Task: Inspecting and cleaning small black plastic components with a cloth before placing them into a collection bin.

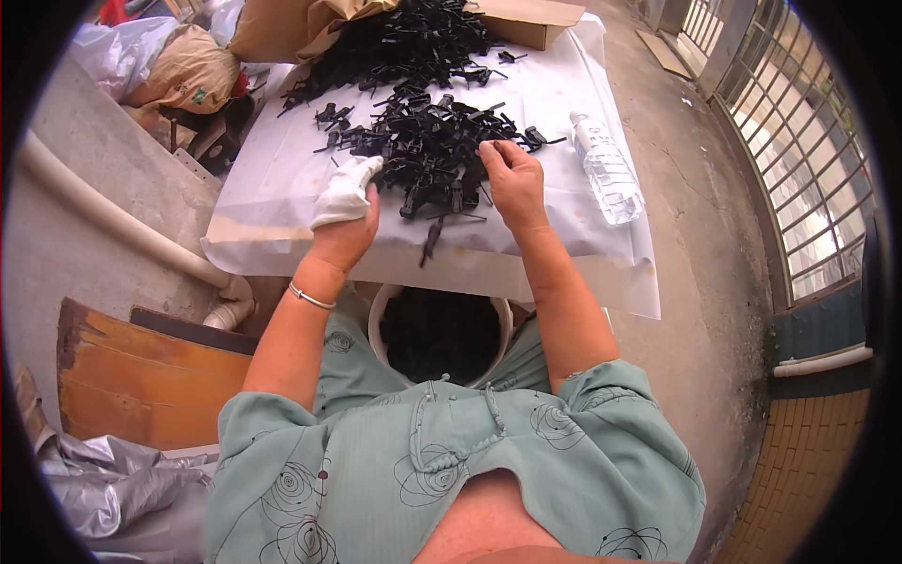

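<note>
A heap of small black plastic parts with thin stems lies on the white-covered table before me. My left hand, its fingers covered by a white cloth or glove, is curled at the heap's near left side; what it holds, if anything, is hidden. At the right side of the heap my right hand is closed in a pinch, thumb and forefinger together, and whatever is between them is too small to make out. One black part lies near the table's front edge, between my hands.
A white bucket filled with black pieces stands between my knees, below the table edge. On the table a clear water bottle lies at the right. A larger black pile spills from brown cardboard at the back.
</note>
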A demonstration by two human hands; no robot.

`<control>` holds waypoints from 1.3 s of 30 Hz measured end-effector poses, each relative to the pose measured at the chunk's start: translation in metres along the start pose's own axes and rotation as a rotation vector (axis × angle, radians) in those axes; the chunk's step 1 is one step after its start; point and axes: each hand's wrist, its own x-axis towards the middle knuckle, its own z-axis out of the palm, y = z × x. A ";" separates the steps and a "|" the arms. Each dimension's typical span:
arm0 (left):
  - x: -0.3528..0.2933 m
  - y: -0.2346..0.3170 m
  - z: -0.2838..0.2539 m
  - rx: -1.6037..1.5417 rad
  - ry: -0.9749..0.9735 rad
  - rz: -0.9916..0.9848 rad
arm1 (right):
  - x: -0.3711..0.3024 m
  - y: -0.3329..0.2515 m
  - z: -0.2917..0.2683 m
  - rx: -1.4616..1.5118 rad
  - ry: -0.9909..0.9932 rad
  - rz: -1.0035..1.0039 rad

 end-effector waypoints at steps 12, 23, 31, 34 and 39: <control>-0.048 0.051 -0.059 -0.658 0.177 -0.654 | -0.059 -0.062 -0.002 -0.494 -0.576 -0.748; -0.092 0.080 -0.035 -0.973 -0.294 -0.897 | -0.100 -0.059 0.008 -0.446 -0.747 -0.834; -0.100 0.093 -0.036 -1.335 -0.102 -0.846 | -0.118 -0.060 0.012 -0.289 -0.650 -0.472; -0.094 0.100 -0.037 -1.354 -0.052 -0.847 | -0.118 -0.046 0.019 -0.043 -0.475 -0.124; -0.097 0.094 -0.040 -1.374 -0.232 -0.715 | -0.116 -0.048 0.010 0.233 -0.656 0.240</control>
